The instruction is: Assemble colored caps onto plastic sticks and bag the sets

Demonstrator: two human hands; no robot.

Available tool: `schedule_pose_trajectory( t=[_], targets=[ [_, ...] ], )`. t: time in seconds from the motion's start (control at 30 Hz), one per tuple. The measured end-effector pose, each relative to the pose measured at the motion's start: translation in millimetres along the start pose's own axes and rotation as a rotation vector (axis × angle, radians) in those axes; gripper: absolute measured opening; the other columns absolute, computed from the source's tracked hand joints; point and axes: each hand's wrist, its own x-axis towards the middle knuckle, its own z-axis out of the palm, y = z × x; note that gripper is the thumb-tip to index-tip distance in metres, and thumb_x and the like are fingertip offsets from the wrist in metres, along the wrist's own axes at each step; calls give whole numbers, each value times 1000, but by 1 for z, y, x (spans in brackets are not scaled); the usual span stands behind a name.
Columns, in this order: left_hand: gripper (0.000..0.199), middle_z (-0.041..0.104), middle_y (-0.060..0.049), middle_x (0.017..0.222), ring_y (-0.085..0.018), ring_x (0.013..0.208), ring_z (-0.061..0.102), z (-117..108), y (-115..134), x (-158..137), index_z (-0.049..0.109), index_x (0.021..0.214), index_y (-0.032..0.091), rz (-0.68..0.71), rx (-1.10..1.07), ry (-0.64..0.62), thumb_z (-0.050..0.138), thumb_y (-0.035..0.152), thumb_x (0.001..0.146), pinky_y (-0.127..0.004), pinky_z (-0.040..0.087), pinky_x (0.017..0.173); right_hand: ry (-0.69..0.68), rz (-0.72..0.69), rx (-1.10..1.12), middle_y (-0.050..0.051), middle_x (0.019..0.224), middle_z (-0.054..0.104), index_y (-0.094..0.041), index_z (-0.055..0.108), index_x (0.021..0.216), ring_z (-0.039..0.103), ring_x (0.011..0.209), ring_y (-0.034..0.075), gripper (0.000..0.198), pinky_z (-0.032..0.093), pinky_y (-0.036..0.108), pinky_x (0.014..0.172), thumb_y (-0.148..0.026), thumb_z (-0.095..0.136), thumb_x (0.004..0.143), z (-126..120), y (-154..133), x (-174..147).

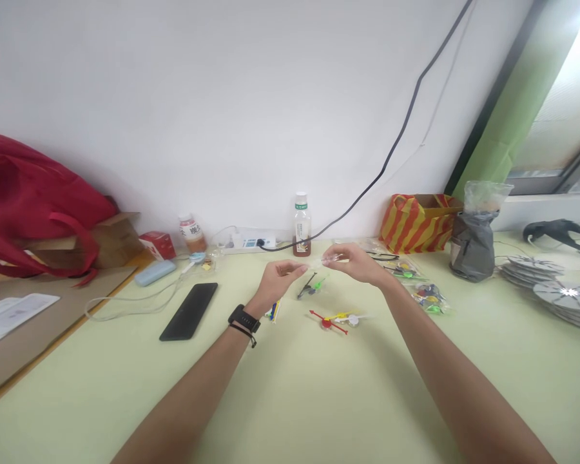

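My left hand (281,281) and my right hand (355,263) are raised above the table, both closed in a pinch on a small clear plastic bag (316,263) stretched between them. Whether anything is inside the bag, I cannot tell. Below the hands lie a red arrow-shaped spinner (327,324), a yellow spinner (341,317) and a white spinner (352,320). Behind these rest black and green pieces (313,288). Partly hidden by my left wrist are thin blue, yellow and white pieces (274,312).
Several bagged coloured parts (430,298) lie to the right, before a striped bag (418,225) and a grey bag (472,248). Stacked discs (560,296) stand far right. A black phone (189,312) lies left; a bottle (301,225) stands behind, near a hanging black cable (385,164).
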Motion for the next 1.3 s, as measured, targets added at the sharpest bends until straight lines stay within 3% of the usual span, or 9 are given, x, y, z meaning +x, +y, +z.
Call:
schedule_pose_trajectory(
  t=[0.07,0.17,0.37,0.63,0.83,0.97,1.13,1.2,1.3],
  targets=[
    [40,79,-12,112,-27,107,72,1,3,0,79,104,16,29,-26,-7,84,46,77,-41,55,98,63,-20,-10,6,96,76,-20,76,90,68,93,23,31,52,40,92,-50,67,88,-3,-4,-1],
    [46,74,-13,125,-28,119,67,1,4,-1,75,114,18,59,-30,8,85,42,77,-42,55,102,34,17,21,6,93,76,-19,75,87,68,91,23,30,52,39,90,-48,70,86,-5,-4,-2],
    [48,73,-14,126,-31,121,66,1,-5,0,73,117,19,26,30,-40,84,44,78,-48,57,102,109,115,91,6,93,75,-18,74,85,66,87,22,33,52,35,82,-50,72,83,-5,-1,-2],
    [36,79,-11,108,-29,103,73,1,-17,2,78,96,17,4,84,2,80,49,80,-46,57,98,56,59,10,6,92,75,-18,74,86,65,84,21,33,53,34,77,-51,68,86,0,-7,0],
    [35,79,-10,106,-25,101,73,-3,4,2,76,100,17,96,95,54,80,47,81,-37,59,89,139,4,-36,6,91,76,-18,74,86,68,85,21,33,54,34,82,-48,63,92,-3,-13,2],
    [32,79,-8,95,-21,87,73,-5,22,4,77,93,17,185,141,155,74,49,86,-33,59,80,136,-49,-102,5,86,75,-19,72,86,66,81,19,33,53,32,78,-47,58,96,4,-23,3],
    [28,80,-5,89,-20,80,72,-8,36,4,80,91,19,270,348,194,72,46,88,-30,57,70,402,-163,-340,4,79,71,-20,68,84,57,65,16,24,43,29,63,-38,58,97,15,-50,0],
    [27,80,-4,89,-19,78,72,-9,40,2,81,94,21,282,401,191,71,45,89,-29,56,67,356,-188,-409,2,80,72,-21,68,86,53,59,13,20,40,28,60,-35,59,97,19,-62,-4],
    [26,81,-5,94,-20,81,73,-10,44,1,81,97,21,307,416,151,70,44,91,-30,58,69,139,-219,-505,1,93,75,-23,71,99,56,60,12,12,41,28,64,-29,60,96,23,-68,-8]
  ],
)
